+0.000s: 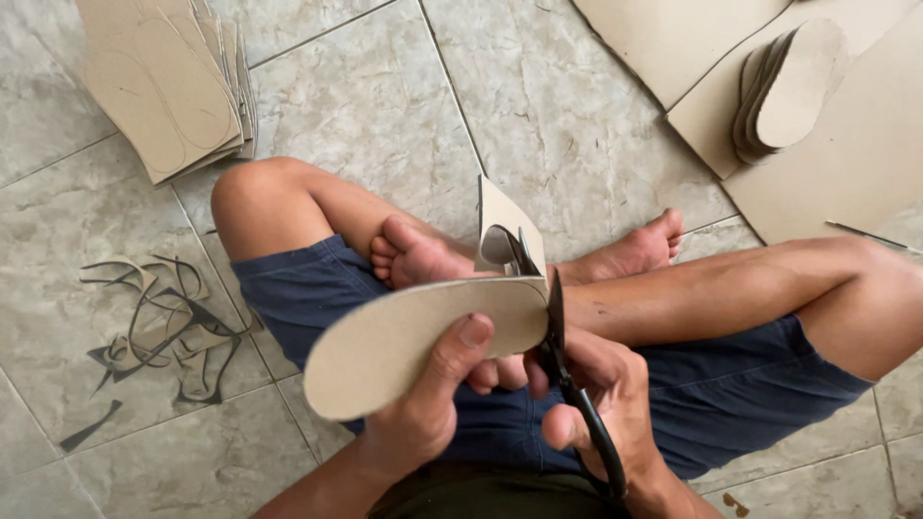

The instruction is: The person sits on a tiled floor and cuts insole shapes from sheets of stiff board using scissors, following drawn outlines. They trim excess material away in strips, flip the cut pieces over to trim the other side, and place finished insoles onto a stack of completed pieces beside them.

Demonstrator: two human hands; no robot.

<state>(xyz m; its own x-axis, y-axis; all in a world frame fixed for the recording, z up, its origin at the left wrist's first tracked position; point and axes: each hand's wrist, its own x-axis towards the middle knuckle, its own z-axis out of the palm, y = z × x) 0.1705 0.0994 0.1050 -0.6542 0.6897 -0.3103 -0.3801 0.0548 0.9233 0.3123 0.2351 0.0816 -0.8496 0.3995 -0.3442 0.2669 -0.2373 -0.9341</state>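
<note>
I sit cross-legged on a tiled floor. My left hand grips a sole-shaped piece of tan cardboard, thumb on top. My right hand holds black scissors by the handles; the blades reach past the sole's rounded far end. A curled offcut of cardboard stands up from the cut beside the blades.
A stack of cardboard pieces with traced sole outlines lies at the far left. Thin trimmed scraps litter the floor to the left. Cut soles are stacked on large cardboard sheets at the far right. A thin pen-like rod lies there.
</note>
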